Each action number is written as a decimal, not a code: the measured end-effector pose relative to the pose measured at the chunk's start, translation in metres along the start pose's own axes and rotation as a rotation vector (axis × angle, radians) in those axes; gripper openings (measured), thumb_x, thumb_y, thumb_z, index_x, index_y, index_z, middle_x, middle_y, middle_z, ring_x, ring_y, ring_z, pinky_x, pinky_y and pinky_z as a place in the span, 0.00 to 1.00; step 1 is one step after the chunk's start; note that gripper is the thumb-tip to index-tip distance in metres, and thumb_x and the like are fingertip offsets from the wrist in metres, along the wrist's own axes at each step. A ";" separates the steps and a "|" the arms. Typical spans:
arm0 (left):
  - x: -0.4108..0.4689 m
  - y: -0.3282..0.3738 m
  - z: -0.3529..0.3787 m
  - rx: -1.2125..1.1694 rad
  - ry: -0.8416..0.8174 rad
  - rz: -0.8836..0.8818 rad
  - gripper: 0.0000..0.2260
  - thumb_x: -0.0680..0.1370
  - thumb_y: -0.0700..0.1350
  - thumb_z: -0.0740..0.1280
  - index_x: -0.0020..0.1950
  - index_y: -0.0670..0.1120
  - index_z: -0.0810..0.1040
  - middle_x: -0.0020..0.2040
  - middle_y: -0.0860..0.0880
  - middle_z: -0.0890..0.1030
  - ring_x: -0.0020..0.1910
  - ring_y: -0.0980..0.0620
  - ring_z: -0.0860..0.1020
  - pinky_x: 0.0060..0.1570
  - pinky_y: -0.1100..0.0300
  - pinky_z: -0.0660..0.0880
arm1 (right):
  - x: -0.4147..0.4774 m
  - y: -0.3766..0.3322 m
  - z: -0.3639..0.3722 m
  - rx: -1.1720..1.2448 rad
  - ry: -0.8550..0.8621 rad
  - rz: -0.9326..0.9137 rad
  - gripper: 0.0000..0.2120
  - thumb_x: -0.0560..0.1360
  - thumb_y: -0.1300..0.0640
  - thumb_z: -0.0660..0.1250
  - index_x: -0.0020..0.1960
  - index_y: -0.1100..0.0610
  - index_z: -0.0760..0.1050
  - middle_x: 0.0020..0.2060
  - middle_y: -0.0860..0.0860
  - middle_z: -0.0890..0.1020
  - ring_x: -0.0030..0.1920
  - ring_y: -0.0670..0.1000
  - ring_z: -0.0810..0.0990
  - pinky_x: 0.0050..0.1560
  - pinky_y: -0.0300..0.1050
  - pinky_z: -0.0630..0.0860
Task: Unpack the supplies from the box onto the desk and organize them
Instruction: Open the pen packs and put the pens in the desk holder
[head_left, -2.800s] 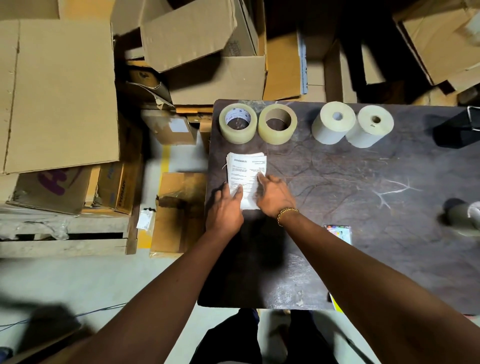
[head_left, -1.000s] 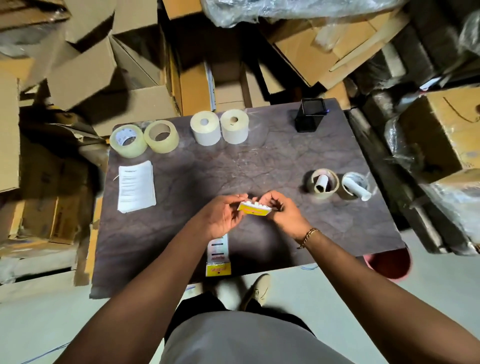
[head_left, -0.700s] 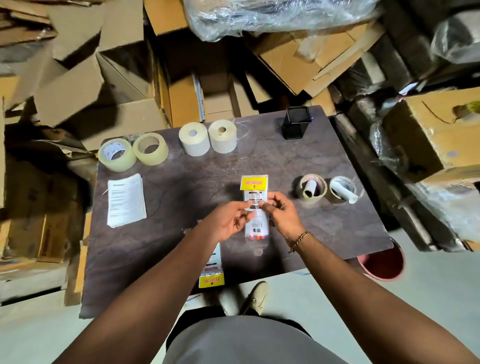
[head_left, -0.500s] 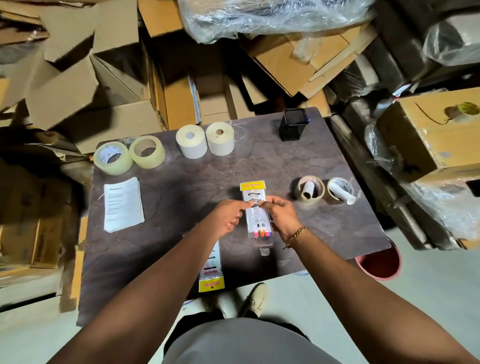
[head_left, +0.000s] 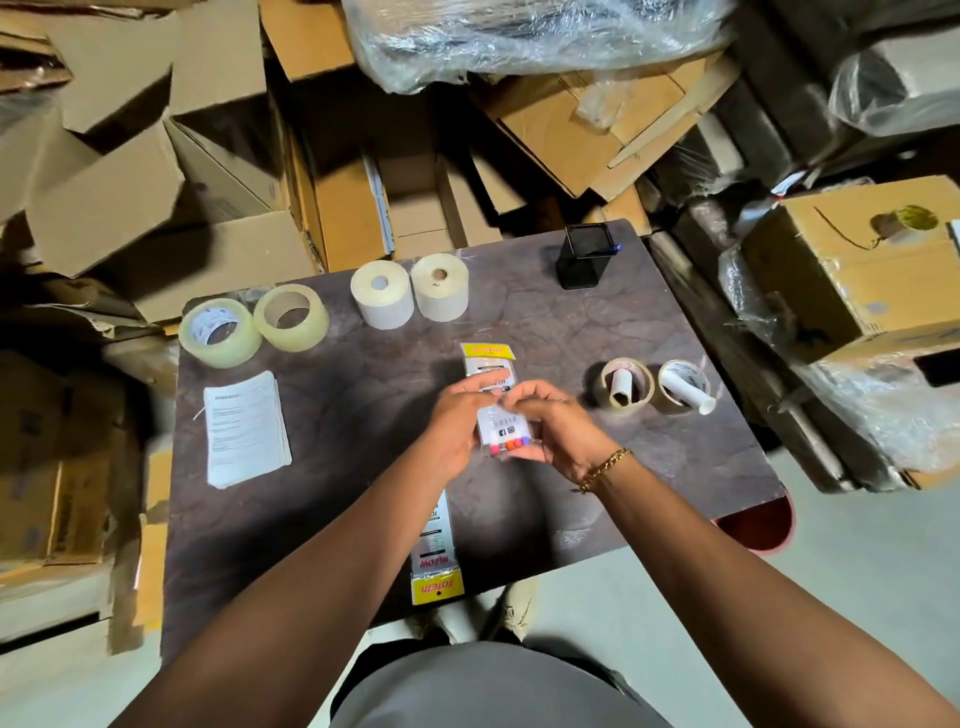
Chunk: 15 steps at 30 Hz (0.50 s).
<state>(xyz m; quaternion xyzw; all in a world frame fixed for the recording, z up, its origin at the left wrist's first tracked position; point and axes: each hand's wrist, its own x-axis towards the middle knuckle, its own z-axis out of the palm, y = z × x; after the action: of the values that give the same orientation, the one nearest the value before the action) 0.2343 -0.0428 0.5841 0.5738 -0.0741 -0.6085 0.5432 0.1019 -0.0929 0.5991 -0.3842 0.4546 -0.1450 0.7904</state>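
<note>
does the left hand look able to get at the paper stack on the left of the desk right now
Probably yes: bare desk lies between the left hand and the paper stack, but its fingers hold the marker pack now.

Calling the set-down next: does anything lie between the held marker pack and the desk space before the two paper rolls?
Nothing visible does. Left hand and right hand hold the marker pack above the desk; no object shows between it and the paper rolls.
</note>
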 end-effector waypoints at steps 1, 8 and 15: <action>0.002 0.005 -0.001 -0.037 0.007 0.005 0.18 0.78 0.31 0.59 0.65 0.40 0.77 0.56 0.37 0.81 0.47 0.41 0.81 0.49 0.49 0.80 | -0.004 0.002 -0.002 -0.070 -0.072 0.033 0.09 0.76 0.66 0.65 0.49 0.54 0.79 0.46 0.55 0.85 0.44 0.53 0.85 0.40 0.49 0.84; 0.012 0.023 -0.004 -0.174 -0.015 0.030 0.20 0.77 0.29 0.57 0.66 0.40 0.75 0.59 0.33 0.78 0.51 0.38 0.81 0.59 0.40 0.75 | -0.010 0.026 -0.003 -0.301 -0.031 -0.043 0.16 0.76 0.72 0.60 0.53 0.59 0.83 0.45 0.53 0.84 0.42 0.45 0.83 0.40 0.37 0.78; 0.017 0.034 -0.007 -0.097 -0.065 0.116 0.20 0.77 0.27 0.58 0.65 0.41 0.76 0.55 0.38 0.81 0.51 0.43 0.83 0.57 0.45 0.78 | -0.001 0.032 -0.004 -0.387 0.313 -0.185 0.12 0.70 0.67 0.64 0.44 0.56 0.84 0.44 0.54 0.85 0.42 0.46 0.82 0.50 0.42 0.80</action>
<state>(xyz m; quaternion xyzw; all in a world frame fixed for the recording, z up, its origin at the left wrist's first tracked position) 0.2636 -0.0653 0.5956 0.5215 -0.0951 -0.5971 0.6021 0.0943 -0.0730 0.5747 -0.5409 0.5536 -0.1848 0.6057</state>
